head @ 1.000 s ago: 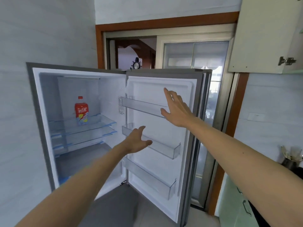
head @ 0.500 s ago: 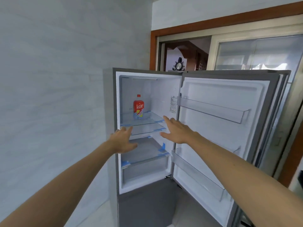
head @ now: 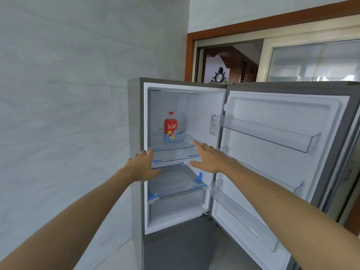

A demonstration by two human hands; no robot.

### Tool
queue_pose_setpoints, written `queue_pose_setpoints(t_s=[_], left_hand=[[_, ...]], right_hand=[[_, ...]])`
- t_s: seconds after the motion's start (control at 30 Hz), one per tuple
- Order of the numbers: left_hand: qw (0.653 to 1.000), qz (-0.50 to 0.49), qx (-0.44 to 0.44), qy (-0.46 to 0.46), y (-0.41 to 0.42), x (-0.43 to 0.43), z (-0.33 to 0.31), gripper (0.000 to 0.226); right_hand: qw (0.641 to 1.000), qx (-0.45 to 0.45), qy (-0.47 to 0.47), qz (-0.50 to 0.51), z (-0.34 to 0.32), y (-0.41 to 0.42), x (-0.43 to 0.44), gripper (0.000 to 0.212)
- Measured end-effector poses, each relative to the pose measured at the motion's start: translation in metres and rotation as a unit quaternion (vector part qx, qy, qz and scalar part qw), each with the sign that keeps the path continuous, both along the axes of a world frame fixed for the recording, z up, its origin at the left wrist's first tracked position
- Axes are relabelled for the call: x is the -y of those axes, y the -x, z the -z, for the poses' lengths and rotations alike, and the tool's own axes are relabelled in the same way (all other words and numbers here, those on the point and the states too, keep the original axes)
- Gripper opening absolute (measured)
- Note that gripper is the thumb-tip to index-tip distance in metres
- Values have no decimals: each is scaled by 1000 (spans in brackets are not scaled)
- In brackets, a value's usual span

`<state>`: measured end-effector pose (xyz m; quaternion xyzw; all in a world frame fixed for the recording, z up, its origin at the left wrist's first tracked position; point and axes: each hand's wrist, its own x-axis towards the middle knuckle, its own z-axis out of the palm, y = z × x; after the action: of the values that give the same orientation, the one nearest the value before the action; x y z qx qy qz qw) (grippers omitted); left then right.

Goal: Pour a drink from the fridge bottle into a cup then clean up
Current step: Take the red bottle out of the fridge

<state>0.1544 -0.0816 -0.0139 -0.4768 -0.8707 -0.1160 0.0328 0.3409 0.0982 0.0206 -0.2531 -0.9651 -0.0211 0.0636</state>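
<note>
1. Both hands have left the door side since a second ago. The right hand (head: 211, 159) has come down off the inner panel of the door (head: 272, 106), and the left hand (head: 143, 165) has swung away from the door bins (head: 272, 136). Both now hang in front of the open compartment of the fridge (head: 135, 123), and over the last half second they have hardly shifted.
2. Left hand: released, fingers fairly straight, thumb spread, holding nothing. Its fingertips reach the fridge's left front edge at shelf level; whether they touch it cannot be told.
3. Right hand: also released, palm down, fingers straight and pointing into the compartment, thumb out to the side, holding nothing. Its fingertips lie over the front right corner of the upper glass shelf (head: 171, 146).
4. Bottle (head: 171, 128): red cap, red and pale blue label, upright on the upper glass shelf. It stands above and beyond the hands, between them and nearer the back wall, and neither hand touches it.
5. Between the hands, level with their fingers, runs a second glass shelf (head: 175, 155). Below the hands sits a drawer (head: 175, 203) with blue tape at its corners.
6. Right of the right hand the door stands wide open, with the clear door bins stacked down its inner side.
7. Left of the left hand is a pale tiled wall (head: 68, 114). Above and beyond the right hand, past the fridge top, a small clock (head: 219, 76) shows.
</note>
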Motion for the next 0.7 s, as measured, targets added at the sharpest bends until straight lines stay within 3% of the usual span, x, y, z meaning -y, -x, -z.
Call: queue_pose_setpoints(t_s=[0.7], left_hand=[[999, -35, -2, 17, 57, -152, -1, 87]], right_hand=[[998, 13, 22, -53, 19, 65, -162, 89]])
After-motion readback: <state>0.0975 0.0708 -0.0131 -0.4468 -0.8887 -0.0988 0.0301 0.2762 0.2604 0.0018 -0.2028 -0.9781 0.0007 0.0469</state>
